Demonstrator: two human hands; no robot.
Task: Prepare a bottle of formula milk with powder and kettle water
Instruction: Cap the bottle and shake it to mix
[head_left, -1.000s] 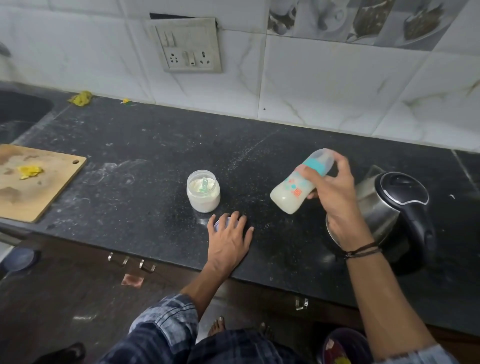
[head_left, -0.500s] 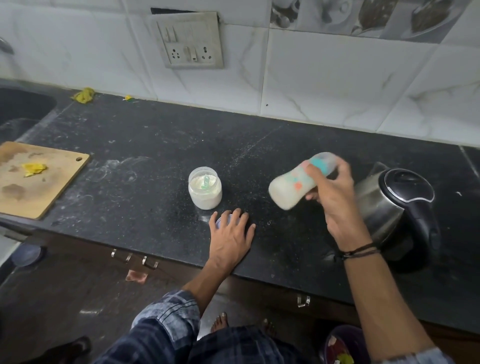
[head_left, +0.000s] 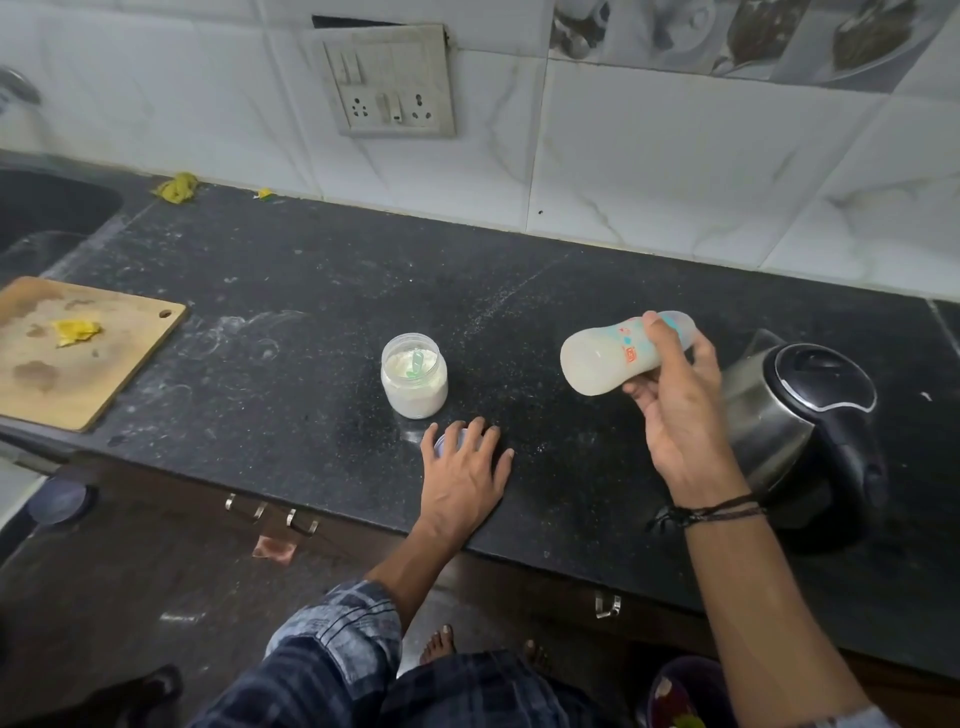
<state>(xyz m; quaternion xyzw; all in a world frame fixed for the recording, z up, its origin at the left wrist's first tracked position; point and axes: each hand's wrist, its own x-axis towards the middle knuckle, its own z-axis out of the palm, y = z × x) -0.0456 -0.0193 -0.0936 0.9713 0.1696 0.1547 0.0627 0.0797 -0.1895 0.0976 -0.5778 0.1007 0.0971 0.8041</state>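
My right hand (head_left: 675, 415) grips a baby bottle (head_left: 608, 358) full of whitish milk, held almost on its side in the air, base pointing left, above the black counter (head_left: 311, 312). Its cap end is hidden behind my fingers. An open clear jar of white powder (head_left: 414, 376) with a green scoop inside stands upright to the left. My left hand (head_left: 462, 478) lies flat on the counter just in front of the jar, fingers spread over a small bluish lid (head_left: 442, 441). The steel kettle (head_left: 800, 415) with a black lid stands directly behind my right hand.
A wooden cutting board (head_left: 72, 353) with a yellow scrap lies at the left, beside a dark sink (head_left: 47, 213). A wall socket plate (head_left: 389, 83) is on the tiled wall. The counter's front edge runs under my left wrist, with drawer handles below.
The bottle has swung from tilted base-down to nearly horizontal and shifted slightly, as in a shaking motion. My left hand stays on the lid.
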